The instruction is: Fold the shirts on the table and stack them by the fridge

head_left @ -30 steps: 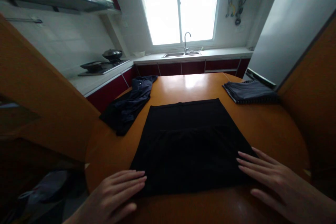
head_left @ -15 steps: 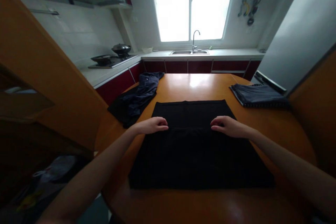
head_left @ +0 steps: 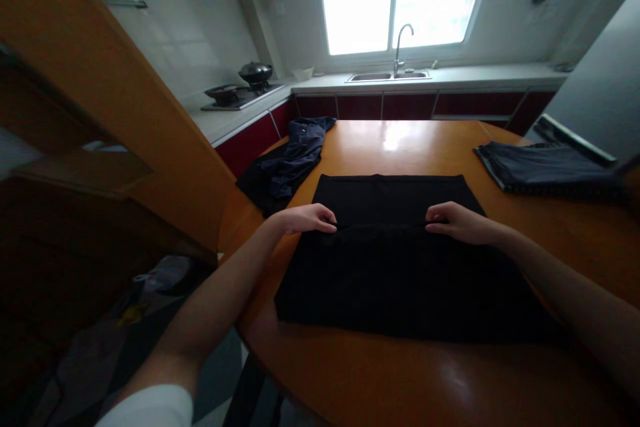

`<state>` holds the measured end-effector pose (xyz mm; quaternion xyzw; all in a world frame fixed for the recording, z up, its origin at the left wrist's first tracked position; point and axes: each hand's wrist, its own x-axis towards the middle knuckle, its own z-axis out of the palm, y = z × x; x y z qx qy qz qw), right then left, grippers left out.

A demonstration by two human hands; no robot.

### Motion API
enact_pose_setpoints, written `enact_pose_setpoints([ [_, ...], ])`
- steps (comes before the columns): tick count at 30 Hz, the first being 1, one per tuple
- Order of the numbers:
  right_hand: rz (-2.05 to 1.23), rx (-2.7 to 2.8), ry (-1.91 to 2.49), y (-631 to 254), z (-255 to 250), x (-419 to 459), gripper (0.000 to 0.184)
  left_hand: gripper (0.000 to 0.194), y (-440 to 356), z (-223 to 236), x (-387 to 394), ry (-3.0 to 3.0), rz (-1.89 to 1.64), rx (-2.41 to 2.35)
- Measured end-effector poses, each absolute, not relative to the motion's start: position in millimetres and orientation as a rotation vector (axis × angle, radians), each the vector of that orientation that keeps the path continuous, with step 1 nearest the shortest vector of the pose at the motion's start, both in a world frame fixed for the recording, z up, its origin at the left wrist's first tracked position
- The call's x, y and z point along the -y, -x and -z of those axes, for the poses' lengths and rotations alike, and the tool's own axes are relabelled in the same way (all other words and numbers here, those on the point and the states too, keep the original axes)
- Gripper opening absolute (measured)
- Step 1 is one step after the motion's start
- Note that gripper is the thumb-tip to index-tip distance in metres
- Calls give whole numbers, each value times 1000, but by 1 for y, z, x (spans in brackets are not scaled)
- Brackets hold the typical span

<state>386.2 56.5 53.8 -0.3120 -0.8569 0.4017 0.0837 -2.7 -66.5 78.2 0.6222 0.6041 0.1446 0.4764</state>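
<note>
A black garment (head_left: pixel 400 287) lies folded in a wide, flat layer on the wooden table (head_left: pixel 390 380). An edge of the cloth runs across it between my hands. My left hand (head_left: pixel 313 218) pinches this edge at its left end, thumb against curled fingers. At the right end my right hand (head_left: pixel 455 221) grips the same edge, its fingers also bent in toward the thumb. Behind this line the rest of the black cloth stretches flat toward the far side. Its exact kind of garment cannot be made out.
Dark blue and black clothes (head_left: pixel 295 160) lie crumpled at the table's left edge. A folded dark grey-blue garment stack (head_left: pixel 547 167) rests at the right. Beyond the table are a counter with a sink (head_left: pixel 390 77) and a stove with pans (head_left: pixel 255 73).
My view has turned left and tilted down, so everything appears shifted right and up. Both hands stay on the cloth edge, and a raised line now shows between them.
</note>
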Motion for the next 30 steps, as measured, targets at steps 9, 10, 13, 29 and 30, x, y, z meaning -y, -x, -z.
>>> enact_pose_setpoints([
  [9,-1199,2564,957,-398,-50,-58,47,49,16,-77,67,-1582,-396,-1513],
  [10,-1189,2560,960,-398,-49,-58,46,48,17,-77,67,-1600,-395,-1520],
  [13,-1116,2560,981,-396,-45,-56,40,43,18,-78,68,-1678,-334,-1572],
  [29,-128,2593,783,-360,-47,37,54,74,-119,-46,107,-2732,-234,-1424],
  [30,-113,2624,782,-356,-41,45,58,74,-118,-45,107,-2725,-228,-1415],
])
